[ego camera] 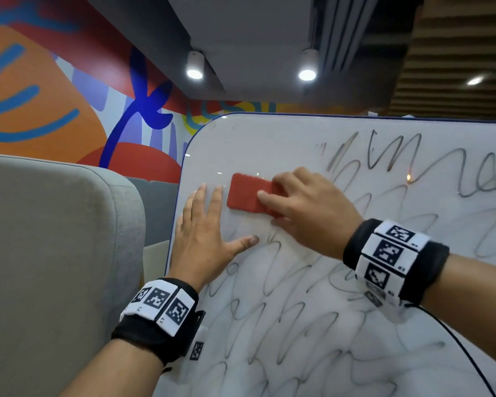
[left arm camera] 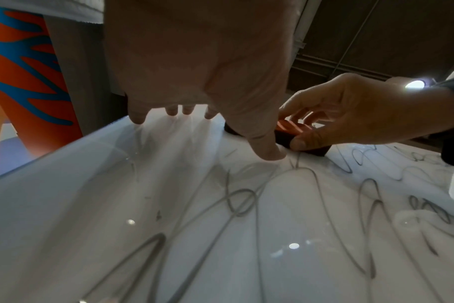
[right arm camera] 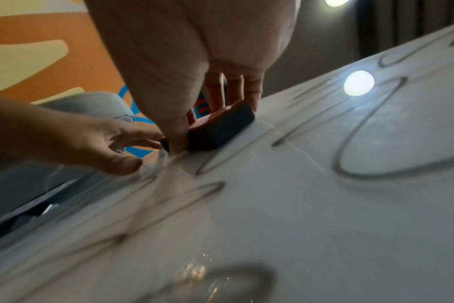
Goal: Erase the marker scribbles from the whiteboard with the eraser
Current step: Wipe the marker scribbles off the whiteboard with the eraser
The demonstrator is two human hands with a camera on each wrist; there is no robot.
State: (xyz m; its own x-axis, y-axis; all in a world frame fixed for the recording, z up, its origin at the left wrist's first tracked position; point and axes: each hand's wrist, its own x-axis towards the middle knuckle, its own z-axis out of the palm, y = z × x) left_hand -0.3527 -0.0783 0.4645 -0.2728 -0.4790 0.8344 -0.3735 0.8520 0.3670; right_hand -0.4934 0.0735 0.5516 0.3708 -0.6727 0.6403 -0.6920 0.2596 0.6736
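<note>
A white whiteboard [ego camera: 255, 144] with a blue rim fills the right of the head view, covered in grey marker scribbles [ego camera: 298, 310] except for a wiped patch at its upper left. My right hand [ego camera: 301, 204] grips a red eraser [ego camera: 248, 194] with a dark base and holds it flat against the board near that patch. The eraser [right arm camera: 220, 127] sits between thumb and fingers in the right wrist view. My left hand [ego camera: 204, 233] lies flat on the board just left of and below the eraser, fingers spread and straight, thumb out. In the left wrist view the scribbles [left arm camera: 246, 205] run below the left fingertips [left arm camera: 137, 119].
A grey upholstered seat back [ego camera: 55, 239] stands close on the left of the board. Behind it is a wall with an orange, red and blue mural [ego camera: 55, 96]. Ceiling spotlights [ego camera: 194, 73] shine overhead. A black cable [ego camera: 455, 348] runs from my right wristband across the board.
</note>
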